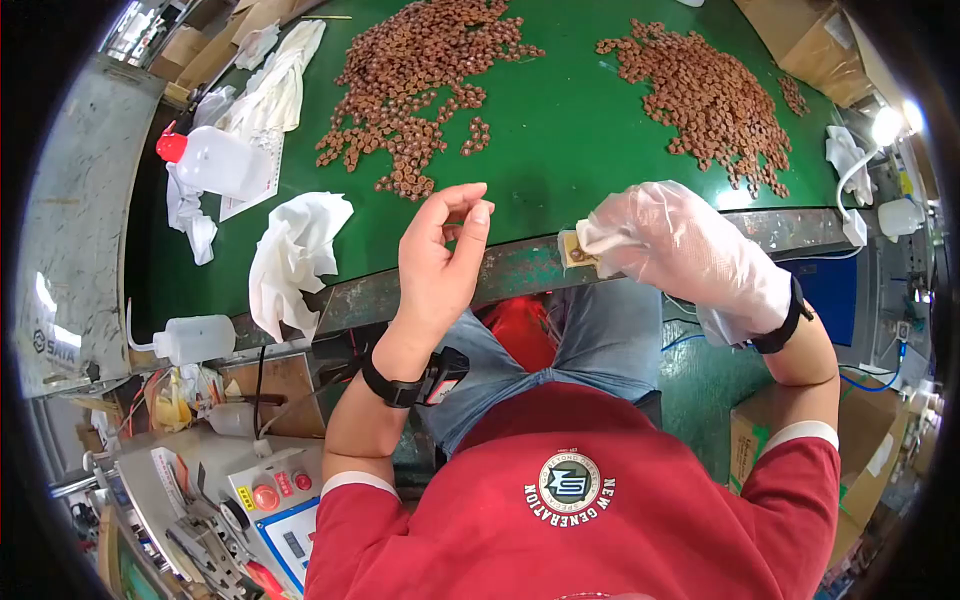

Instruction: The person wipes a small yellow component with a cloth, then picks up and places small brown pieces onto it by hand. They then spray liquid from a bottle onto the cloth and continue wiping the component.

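My left hand (440, 260) is bare and raised over the near edge of the green table (545, 165). Its fingers curl in and the thumb comes close to the index fingertip; anything between them is too small to make out. A loose clear plastic glove covers my right hand (670, 245), which is closed on a small yellowish block (575, 249) near the table edge. A small brown round piece seems to sit on that block, partly hidden by the fingers. Beyond my hands lie a large heap of small brown round parts (410, 80) and a second heap (710, 105).
A white bottle with a red cap (215, 162) lies at the left near crumpled white cloths (298, 255). A squeeze bottle (195, 340) is by the left table edge. Control box with red buttons (266, 497) stands lower left. Lamp (886, 127) and cardboard boxes (810, 50) are at right.
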`<state>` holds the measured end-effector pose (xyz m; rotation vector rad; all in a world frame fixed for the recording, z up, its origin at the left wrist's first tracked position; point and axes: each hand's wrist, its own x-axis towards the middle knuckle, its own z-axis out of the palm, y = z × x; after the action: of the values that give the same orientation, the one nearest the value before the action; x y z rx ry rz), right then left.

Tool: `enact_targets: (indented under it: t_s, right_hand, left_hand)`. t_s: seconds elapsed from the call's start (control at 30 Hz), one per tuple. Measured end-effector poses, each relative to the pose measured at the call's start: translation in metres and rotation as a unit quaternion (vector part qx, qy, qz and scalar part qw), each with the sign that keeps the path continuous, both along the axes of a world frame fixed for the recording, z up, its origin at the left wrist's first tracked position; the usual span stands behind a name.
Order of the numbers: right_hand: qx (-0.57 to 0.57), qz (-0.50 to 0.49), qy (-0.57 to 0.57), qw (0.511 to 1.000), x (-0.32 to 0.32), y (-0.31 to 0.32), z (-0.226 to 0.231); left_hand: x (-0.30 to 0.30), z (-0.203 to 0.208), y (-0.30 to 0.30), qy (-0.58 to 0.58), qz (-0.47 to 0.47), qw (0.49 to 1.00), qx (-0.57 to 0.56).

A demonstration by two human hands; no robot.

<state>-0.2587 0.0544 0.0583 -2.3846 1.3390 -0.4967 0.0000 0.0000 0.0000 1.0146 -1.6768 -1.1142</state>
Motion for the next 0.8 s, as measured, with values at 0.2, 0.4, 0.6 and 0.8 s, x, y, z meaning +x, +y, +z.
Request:
enact_targets:
  t_s: [0.2, 0.4, 0.6, 0.8]
  right_hand:
    - [-0.090, 0.024, -0.019, 0.995, 0.000, 0.003, -0.009]
    - [-0.136, 0.148, -0.024, 0.979, 0.014, -0.021, -0.011]
    - [-0.137, 0.164, 0.035, 0.976, -0.011, -0.015, -0.012]
    - [-0.144, 0.168, -0.024, 0.975, 0.006, -0.022, -0.008]
  left_hand:
    - [0.001, 0.004, 0.002, 0.058, -0.017, 0.997, 0.043]
    - [-0.002, 0.001, 0.000, 0.049, -0.016, 0.997, 0.049]
    - [0.001, 0.000, 0.002, 0.064, 0.004, 0.997, 0.035]
    - [-0.003, -0.001, 0.000, 0.045, -0.010, 0.999, 0.029]
